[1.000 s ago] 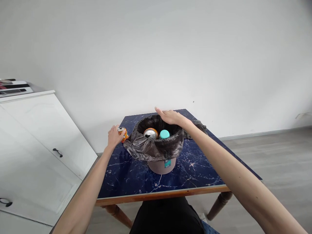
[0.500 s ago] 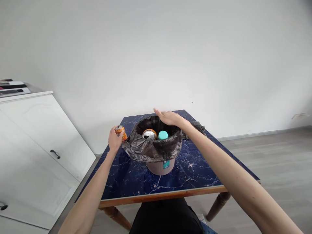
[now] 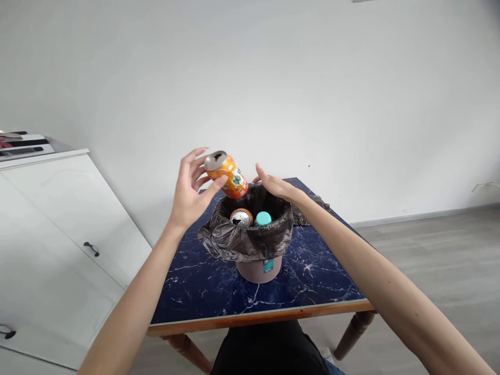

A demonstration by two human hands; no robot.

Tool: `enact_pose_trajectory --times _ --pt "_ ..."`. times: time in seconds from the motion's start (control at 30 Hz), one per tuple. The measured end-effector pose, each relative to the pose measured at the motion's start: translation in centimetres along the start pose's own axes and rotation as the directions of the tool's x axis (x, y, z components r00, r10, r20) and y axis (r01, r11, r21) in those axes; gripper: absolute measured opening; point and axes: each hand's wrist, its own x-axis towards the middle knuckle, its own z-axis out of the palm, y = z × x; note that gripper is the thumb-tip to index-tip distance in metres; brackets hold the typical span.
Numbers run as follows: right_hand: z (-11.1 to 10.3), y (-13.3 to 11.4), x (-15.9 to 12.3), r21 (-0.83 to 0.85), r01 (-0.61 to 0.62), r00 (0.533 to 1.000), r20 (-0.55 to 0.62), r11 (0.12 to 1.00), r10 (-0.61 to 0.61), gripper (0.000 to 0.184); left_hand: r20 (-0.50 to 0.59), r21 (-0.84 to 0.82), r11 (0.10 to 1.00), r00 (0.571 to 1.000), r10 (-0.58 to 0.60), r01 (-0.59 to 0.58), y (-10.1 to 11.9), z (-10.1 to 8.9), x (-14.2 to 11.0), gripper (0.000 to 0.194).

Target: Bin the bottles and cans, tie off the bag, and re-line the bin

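"So, where is the orange can (image 3: 231, 177) sitting?"

"It is hovering near the middle of the frame, just left of centre, showing above the far left rim of a black bag (image 3: 238, 247). It is leaning, its opened silver top pointing to the upper left."

"And what is carrying it?"

"The left hand (image 3: 187, 195) is holding it, the thumb pressing on the near side and the fingers curving around the far side."

"What is the bag doing?"

"It is lining a pale bucket (image 3: 255, 272) at the centre of the frame, its edge folding down outside. A second can (image 3: 242, 216) and a teal cap (image 3: 263, 218) are showing side by side within."

"The right hand (image 3: 276, 187)?"

"It is resting at the bag's far right rim, thumb lifting; its fingers are mostly hiding, so I cannot tell whether it is gripping."

"Farther out?"

"A blue marbled bench (image 3: 203, 294) is supporting the bucket, a white cabinet (image 3: 58, 229) is standing at the left edge, and grey floor (image 3: 437, 250) is spreading at the right."
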Motion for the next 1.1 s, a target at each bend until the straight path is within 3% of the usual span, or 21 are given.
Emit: enact_pose_trajectory --times 0.07,0.2,0.43,0.57,0.63,0.77,0.83,0.9,0.93,0.97,1.03,1.1 --pt "-0.4 0.3 -0.2 0.119 -0.049 0.999 0.009 0.992 0.048 0.104 0.115 -0.031 0.999 0.993 -0.022 0.026 0.6 0.9 0.0 0.071" --pt "-1.4 1.0 -1.6 0.292 -0.095 0.995 0.025 0.952 0.092 0.101 0.303 -0.045 0.998 0.953 -0.028 0.043 0.8 2.2 0.5 0.065" --pt "-2.4 2.0 -3.4 0.425 -0.158 0.987 0.039 0.891 0.156 0.093 0.486 0.157 0.987 0.873 -0.038 -0.045 1.3 3.1 1.8 0.081" --pt "-2.4 2.5 -3.5 0.461 -0.173 0.984 0.05 0.87 0.169 0.088 0.575 0.192 0.975 0.818 -0.016 -0.116 2.0 3.6 2.1 0.08" --pt "-2.5 3.0 -3.7 0.474 -0.18 0.983 0.052 0.862 0.176 0.084 0.586 0.205 0.971 0.81 -0.019 -0.125 2.3 3.6 2.2 0.078" --pt "-2.2 4.8 -4.9 0.497 -0.21 0.976 0.065 0.842 0.206 0.074 0.484 0.259 0.962 0.873 -0.056 -0.082 1.7 2.3 1.7 0.052" --pt "-1.7 6.1 -5.9 0.527 -0.244 0.969 0.098 0.814 0.227 0.07 0.404 0.282 0.96 0.907 -0.12 0.002 0.2 1.1 1.0 0.046" --pt "-1.0 7.6 -7.1 0.576 -0.295 0.955 0.16 0.763 0.248 0.07 0.312 0.323 0.93 0.908 -0.278 0.173 -1.9 -0.5 0.1 0.051" --pt "-0.5 8.3 -7.6 0.604 -0.325 0.946 0.202 0.727 0.255 0.071 0.261 0.354 0.887 0.879 -0.4 0.298 -3.0 -1.4 -0.5 0.056" --pt "-0.1 8.9 -8.1 0.633 -0.355 0.935 0.246 0.687 0.256 0.071 0.218 0.384 0.82 0.821 -0.528 0.425 -4.0 -2.2 -1.2 0.061" --pt "0.8 9.8 -8.9 0.689 -0.402 0.915 0.322 0.602 0.242 0.068 0.188 0.425 0.72 0.724 -0.663 0.549 -5.6 -3.6 -2.6 0.07" --pt "1.4 10.4 -9.4 0.741 -0.418 0.908 0.353 0.525 0.225 0.058 0.244 0.397 0.663 0.624 -0.742 0.634 -6.3 -4.5 -4.1 0.074"
